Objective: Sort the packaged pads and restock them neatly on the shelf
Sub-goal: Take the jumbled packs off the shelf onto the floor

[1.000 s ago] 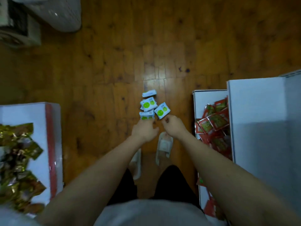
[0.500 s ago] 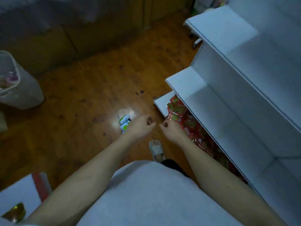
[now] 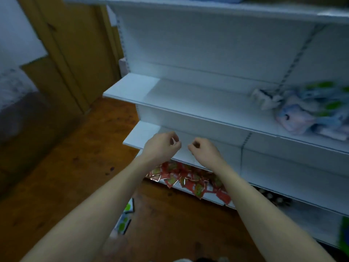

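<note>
Both hands curled, nothing visibly held: left hand (image 3: 161,146) and right hand (image 3: 204,150) hover before white metal shelf (image 3: 188,103). Blurred pastel packaged pads (image 3: 309,112) lie far right on it; white-green packs (image 3: 125,218) on near wooden floor (image 3: 66,167).

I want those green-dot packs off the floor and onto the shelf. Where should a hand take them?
Judging by their flat lie on the floor, take the green-dot packs from above, pinching across the long edges; the left hand is nearer.

Two hands (image 3: 186,147), three white shelves (image 3: 188,103), one red packet pile (image 3: 188,179).
</note>
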`<state>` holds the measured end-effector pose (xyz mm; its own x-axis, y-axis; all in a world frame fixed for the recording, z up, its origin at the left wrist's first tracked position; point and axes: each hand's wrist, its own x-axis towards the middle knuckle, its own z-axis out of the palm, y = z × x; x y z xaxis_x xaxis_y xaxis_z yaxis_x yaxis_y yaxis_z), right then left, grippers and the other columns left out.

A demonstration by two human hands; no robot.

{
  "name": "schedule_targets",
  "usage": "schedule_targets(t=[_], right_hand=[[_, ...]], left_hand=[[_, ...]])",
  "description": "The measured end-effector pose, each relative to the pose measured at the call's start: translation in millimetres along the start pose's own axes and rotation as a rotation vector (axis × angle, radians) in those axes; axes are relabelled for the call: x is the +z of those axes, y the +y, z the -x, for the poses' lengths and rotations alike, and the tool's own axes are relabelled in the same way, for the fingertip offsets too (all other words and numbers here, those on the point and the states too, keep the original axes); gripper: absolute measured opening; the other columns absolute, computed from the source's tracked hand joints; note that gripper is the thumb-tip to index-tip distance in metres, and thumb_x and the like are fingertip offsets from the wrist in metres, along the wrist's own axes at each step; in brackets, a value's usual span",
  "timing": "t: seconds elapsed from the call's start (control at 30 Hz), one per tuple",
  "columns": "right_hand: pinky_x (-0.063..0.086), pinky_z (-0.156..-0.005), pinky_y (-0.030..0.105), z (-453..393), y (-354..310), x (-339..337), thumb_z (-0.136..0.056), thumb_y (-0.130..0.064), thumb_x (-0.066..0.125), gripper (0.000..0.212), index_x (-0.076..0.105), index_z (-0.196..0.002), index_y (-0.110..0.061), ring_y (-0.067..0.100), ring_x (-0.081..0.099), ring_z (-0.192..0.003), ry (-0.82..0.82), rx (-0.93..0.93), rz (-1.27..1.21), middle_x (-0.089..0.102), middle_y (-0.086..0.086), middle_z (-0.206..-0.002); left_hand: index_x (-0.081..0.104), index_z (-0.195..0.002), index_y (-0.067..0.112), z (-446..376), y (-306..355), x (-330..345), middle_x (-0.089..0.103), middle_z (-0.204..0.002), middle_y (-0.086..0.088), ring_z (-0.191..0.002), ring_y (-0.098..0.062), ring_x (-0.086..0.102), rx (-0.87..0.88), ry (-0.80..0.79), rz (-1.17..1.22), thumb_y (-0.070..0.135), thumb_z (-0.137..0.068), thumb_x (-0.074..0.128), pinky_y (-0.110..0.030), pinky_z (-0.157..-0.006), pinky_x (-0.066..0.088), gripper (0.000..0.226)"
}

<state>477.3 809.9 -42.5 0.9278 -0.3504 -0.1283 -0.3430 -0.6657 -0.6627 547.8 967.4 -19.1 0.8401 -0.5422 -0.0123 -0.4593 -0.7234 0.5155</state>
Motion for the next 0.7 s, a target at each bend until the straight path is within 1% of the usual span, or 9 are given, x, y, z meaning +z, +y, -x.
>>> schedule_targets(t=[0.07, 0.17, 0.23, 0.3, 0.4, 0.47, 0.53, 0.63, 0.7], right_hand=[[0.044, -0.064, 0.037, 12.6, 19.7, -33.6, -0.095, -0.033, 0.052, 0.028, 0.058, -0.082, -0.009, 0.028, 0.058, -0.073, 0.046, 0.010, -0.026, 0.060, 0.007, -0.073], [0.043, -0.061, 0.035, 31.7, 57.9, -85.7, -0.096, -0.035, 0.052, 0.029, 0.056, -0.075, -0.016, 0.023, 0.057, -0.070, 0.110, 0.038, -0.051, 0.060, 0.003, -0.070], [0.046, -0.065, 0.035, 46.2, 91.6, -123.8, -0.095, -0.036, 0.053, 0.028, 0.056, -0.074, -0.019, 0.021, 0.058, -0.071, 0.164, 0.056, -0.067, 0.062, 0.002, -0.072], [0.045, -0.067, 0.033, 65.3, 130.2, -161.9, -0.095, -0.035, 0.054, 0.026, 0.059, -0.075, -0.018, 0.018, 0.058, -0.073, 0.201, 0.089, -0.080, 0.064, 0.001, -0.074], [0.039, -0.059, 0.029, 99.5, 190.3, -211.0, -0.095, -0.031, 0.056, 0.028, 0.058, -0.073, -0.013, 0.016, 0.054, -0.066, 0.238, 0.144, -0.099, 0.061, 0.001, -0.068], [0.036, -0.057, 0.030, 116.4, 227.4, -239.0, -0.095, -0.030, 0.056, 0.030, 0.057, -0.073, -0.009, 0.019, 0.053, -0.064, 0.260, 0.185, -0.102, 0.058, 0.005, -0.065], [0.039, -0.060, 0.032, 127.2, 259.4, -263.7, -0.094, -0.030, 0.057, 0.029, 0.058, -0.074, -0.009, 0.024, 0.057, -0.068, 0.292, 0.217, -0.096, 0.062, 0.009, -0.069], [0.045, -0.067, 0.034, 133.4, 294.0, -291.9, -0.093, -0.029, 0.059, 0.025, 0.058, -0.073, -0.015, 0.021, 0.058, -0.071, 0.325, 0.248, -0.095, 0.063, 0.003, -0.071], [0.047, -0.068, 0.035, 129.4, 309.1, -305.5, -0.093, -0.027, 0.059, 0.020, 0.058, -0.075, -0.018, 0.020, 0.058, -0.071, 0.336, 0.271, -0.138, 0.063, 0.002, -0.071]], left_hand=[[0.064, -0.105, 0.028, -6.7, 40.1, 6.3, 0.066, -0.097, 0.008, -0.086, -0.014, 0.059, 0.060, 0.005, -0.010, 0.047, -0.091, 0.053, -0.029, -0.070, 0.049, 0.025], [0.065, -0.103, 0.028, -16.0, 100.4, 26.2, 0.067, -0.098, 0.009, -0.090, -0.015, 0.060, 0.146, 0.004, 0.008, 0.043, -0.091, 0.056, -0.029, -0.074, 0.048, 0.022], [0.065, -0.099, 0.027, -22.2, 144.1, 48.5, 0.068, -0.096, 0.011, -0.091, -0.014, 0.061, 0.205, 0.008, 0.032, 0.042, -0.090, 0.057, -0.030, -0.076, 0.049, 0.019], [0.063, -0.093, 0.030, -24.3, 189.3, 75.3, 0.066, -0.090, 0.014, -0.088, -0.011, 0.061, 0.243, -0.008, 0.088, 0.041, -0.089, 0.058, -0.032, -0.078, 0.052, 0.013], [0.064, -0.093, 0.029, -22.2, 253.5, 114.8, 0.065, -0.089, 0.014, -0.087, -0.010, 0.060, 0.291, -0.056, 0.131, 0.038, -0.089, 0.059, -0.033, -0.080, 0.051, 0.011], [0.065, -0.094, 0.028, -24.6, 289.9, 138.4, 0.066, -0.090, 0.012, -0.086, -0.012, 0.061, 0.311, -0.070, 0.163, 0.035, -0.089, 0.060, -0.034, -0.080, 0.051, 0.011], [0.064, -0.090, 0.031, -28.3, 322.2, 159.4, 0.066, -0.088, 0.013, -0.083, -0.012, 0.061, 0.315, -0.088, 0.198, 0.035, -0.087, 0.060, -0.034, -0.080, 0.052, 0.007], [0.062, -0.090, 0.034, -33.1, 359.4, 185.1, 0.066, -0.089, 0.015, -0.084, -0.010, 0.060, 0.333, -0.145, 0.189, 0.039, -0.087, 0.059, -0.032, -0.078, 0.052, 0.006], [0.062, -0.092, 0.034, -40.2, 375.3, 196.2, 0.065, -0.090, 0.017, -0.084, -0.008, 0.059, 0.352, -0.172, 0.187, 0.040, -0.088, 0.059, -0.030, -0.076, 0.051, 0.008]])
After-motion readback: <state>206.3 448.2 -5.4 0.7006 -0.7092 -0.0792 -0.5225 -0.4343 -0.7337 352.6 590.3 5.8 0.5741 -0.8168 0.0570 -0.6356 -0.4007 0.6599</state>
